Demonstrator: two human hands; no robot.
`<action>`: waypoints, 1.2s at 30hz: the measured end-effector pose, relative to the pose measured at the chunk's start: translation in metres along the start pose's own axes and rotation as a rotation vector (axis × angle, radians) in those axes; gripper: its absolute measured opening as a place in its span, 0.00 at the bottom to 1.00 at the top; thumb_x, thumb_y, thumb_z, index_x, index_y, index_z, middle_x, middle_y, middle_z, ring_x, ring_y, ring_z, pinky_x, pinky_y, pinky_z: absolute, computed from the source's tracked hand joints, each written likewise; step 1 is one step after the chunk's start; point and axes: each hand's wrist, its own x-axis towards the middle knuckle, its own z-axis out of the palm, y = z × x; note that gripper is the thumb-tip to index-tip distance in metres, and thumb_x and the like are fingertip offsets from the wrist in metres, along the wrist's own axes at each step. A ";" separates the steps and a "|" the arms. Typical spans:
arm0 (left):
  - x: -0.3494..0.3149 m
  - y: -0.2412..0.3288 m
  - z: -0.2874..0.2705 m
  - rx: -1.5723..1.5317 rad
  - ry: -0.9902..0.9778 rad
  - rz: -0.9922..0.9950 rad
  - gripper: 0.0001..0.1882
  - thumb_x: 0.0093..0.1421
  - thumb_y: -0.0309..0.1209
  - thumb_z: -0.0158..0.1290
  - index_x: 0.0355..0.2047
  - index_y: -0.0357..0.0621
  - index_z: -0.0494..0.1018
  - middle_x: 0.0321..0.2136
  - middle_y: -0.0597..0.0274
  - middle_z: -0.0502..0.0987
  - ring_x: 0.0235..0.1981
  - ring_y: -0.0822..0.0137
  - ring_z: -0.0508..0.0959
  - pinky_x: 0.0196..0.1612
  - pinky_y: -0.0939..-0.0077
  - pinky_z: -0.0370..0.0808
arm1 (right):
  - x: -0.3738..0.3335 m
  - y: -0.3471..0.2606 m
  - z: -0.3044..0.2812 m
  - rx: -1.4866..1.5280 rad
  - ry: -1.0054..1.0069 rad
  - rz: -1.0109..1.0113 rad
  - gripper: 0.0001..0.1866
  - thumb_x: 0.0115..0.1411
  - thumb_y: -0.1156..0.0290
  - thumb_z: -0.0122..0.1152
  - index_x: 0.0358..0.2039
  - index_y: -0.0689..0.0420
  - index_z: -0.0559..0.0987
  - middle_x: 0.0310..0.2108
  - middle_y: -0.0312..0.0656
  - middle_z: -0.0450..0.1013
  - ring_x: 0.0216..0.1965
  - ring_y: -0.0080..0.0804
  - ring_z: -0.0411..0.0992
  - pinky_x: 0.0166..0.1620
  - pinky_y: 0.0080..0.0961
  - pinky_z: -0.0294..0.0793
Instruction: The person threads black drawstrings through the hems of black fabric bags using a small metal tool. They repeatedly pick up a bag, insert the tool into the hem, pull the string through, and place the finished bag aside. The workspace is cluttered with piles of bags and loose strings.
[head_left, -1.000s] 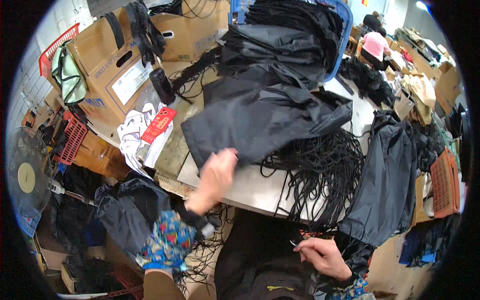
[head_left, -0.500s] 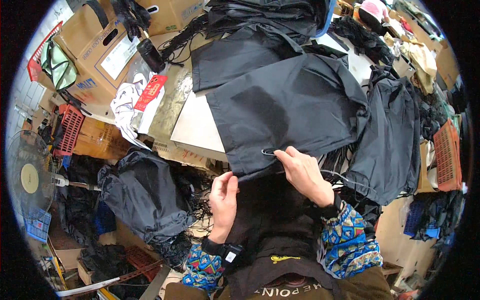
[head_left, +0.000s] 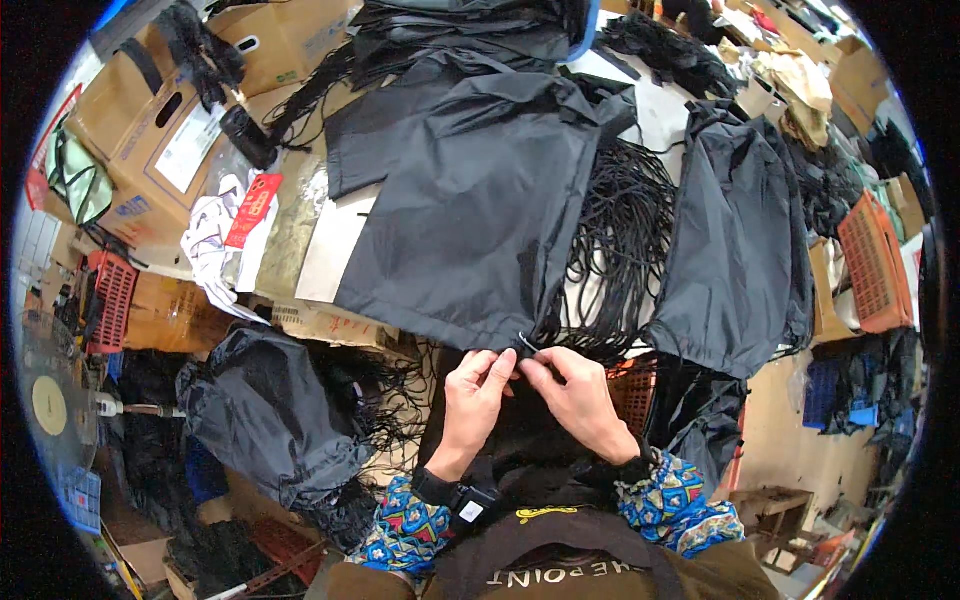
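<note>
A black fabric bag (head_left: pixel 460 220) lies spread in front of me, its near corner drawn down to my fingertips. My left hand (head_left: pixel 472 405) is closed in a pinch on that corner, thumb on top. Close against it, my right hand (head_left: pixel 585 402) pinches a thin, pale wire hook (head_left: pixel 526 343) at the bag's edge. How far the wire runs into the hem is hidden by cloth and fingers. To the right lies another black bag (head_left: pixel 745 240), and many loose black cords (head_left: pixel 625 220) spread between the two bags.
More black bags are stacked at the back (head_left: pixel 470 35). A black bag (head_left: pixel 265 410) hangs at lower left near a fan (head_left: pixel 48 400). Cardboard boxes (head_left: pixel 150 130), a red card (head_left: pixel 254 210) and white cloth (head_left: pixel 212 230) sit left. An orange basket (head_left: pixel 875 262) stands right.
My right hand has moved left and down with the wire hook, meeting my left hand, which shifted right. The bag's near edge has swung round, uncovering the black cords.
</note>
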 end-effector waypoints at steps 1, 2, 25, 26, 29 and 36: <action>0.000 0.000 0.000 -0.093 -0.038 -0.067 0.10 0.61 0.30 0.54 0.26 0.36 0.75 0.24 0.65 0.73 0.23 0.77 0.71 0.26 0.83 0.69 | 0.000 0.002 -0.002 0.001 0.015 -0.024 0.09 0.56 0.70 0.60 0.31 0.63 0.76 0.23 0.47 0.70 0.23 0.41 0.71 0.28 0.31 0.71; 0.001 -0.001 -0.003 -0.186 -0.073 -0.134 0.09 0.61 0.30 0.53 0.27 0.37 0.75 0.26 0.63 0.75 0.24 0.75 0.73 0.26 0.82 0.71 | 0.001 0.004 -0.004 0.001 0.027 -0.049 0.08 0.57 0.71 0.59 0.31 0.63 0.75 0.23 0.47 0.69 0.23 0.42 0.71 0.28 0.31 0.71; -0.008 0.019 0.005 -0.516 0.060 -0.261 0.06 0.60 0.29 0.54 0.31 0.38 0.76 0.29 0.61 0.79 0.32 0.70 0.79 0.36 0.74 0.79 | -0.004 -0.039 -0.018 -0.589 -0.094 -0.318 0.03 0.55 0.72 0.55 0.29 0.55 0.71 0.23 0.38 0.64 0.26 0.32 0.70 0.23 0.28 0.69; -0.008 0.020 0.005 -0.506 0.068 -0.234 0.06 0.60 0.29 0.54 0.32 0.39 0.76 0.29 0.61 0.79 0.32 0.70 0.79 0.35 0.73 0.79 | -0.003 -0.040 -0.015 -0.570 -0.114 -0.309 0.03 0.56 0.73 0.54 0.31 0.55 0.71 0.24 0.38 0.64 0.26 0.33 0.70 0.24 0.28 0.70; 0.001 0.026 -0.006 -0.439 0.134 -0.114 0.06 0.60 0.29 0.53 0.29 0.40 0.75 0.25 0.62 0.78 0.28 0.71 0.78 0.33 0.75 0.79 | 0.004 -0.045 -0.021 -0.433 -0.247 -0.264 0.10 0.59 0.74 0.49 0.41 0.57 0.70 0.27 0.42 0.66 0.27 0.39 0.72 0.26 0.32 0.72; 0.034 0.059 -0.061 -0.561 0.302 -0.064 0.08 0.60 0.33 0.54 0.29 0.42 0.74 0.24 0.63 0.78 0.24 0.73 0.78 0.26 0.80 0.78 | 0.019 -0.066 -0.134 -0.561 -0.340 -0.375 0.11 0.49 0.81 0.60 0.36 0.61 0.77 0.24 0.45 0.70 0.23 0.42 0.68 0.27 0.31 0.66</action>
